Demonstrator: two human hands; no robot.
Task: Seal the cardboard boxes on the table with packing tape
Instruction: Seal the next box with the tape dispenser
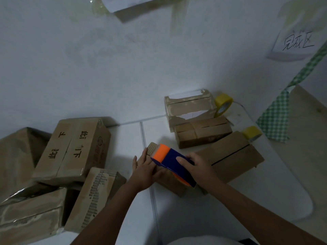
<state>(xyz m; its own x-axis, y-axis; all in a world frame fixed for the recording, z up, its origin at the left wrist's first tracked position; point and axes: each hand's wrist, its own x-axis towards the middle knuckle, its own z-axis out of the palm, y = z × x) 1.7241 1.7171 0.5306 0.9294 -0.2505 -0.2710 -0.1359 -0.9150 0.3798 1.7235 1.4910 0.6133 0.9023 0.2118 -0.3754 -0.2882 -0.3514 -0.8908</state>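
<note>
White counter [177, 68], small carton under both hands near its front edge.
Right hand [196, 167] had its grip clamped on the tape dispenser [172, 163] atop the small box [168, 181]; left hand [144, 171] pressed flat just beside, fingers straight. Box's long axis ran away from the person.

paper sign [297, 43]: "完成区" | large box [72, 149]: black characters, possibly "上"/"此"

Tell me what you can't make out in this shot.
Head view only:
- Top seam of the small box: hidden under the left hand and tape dispenser.
- Dispenser handle: covered by the right hand.
- Paper at the top: cut off by the edge.
- Far tape roll label: too small.
</note>
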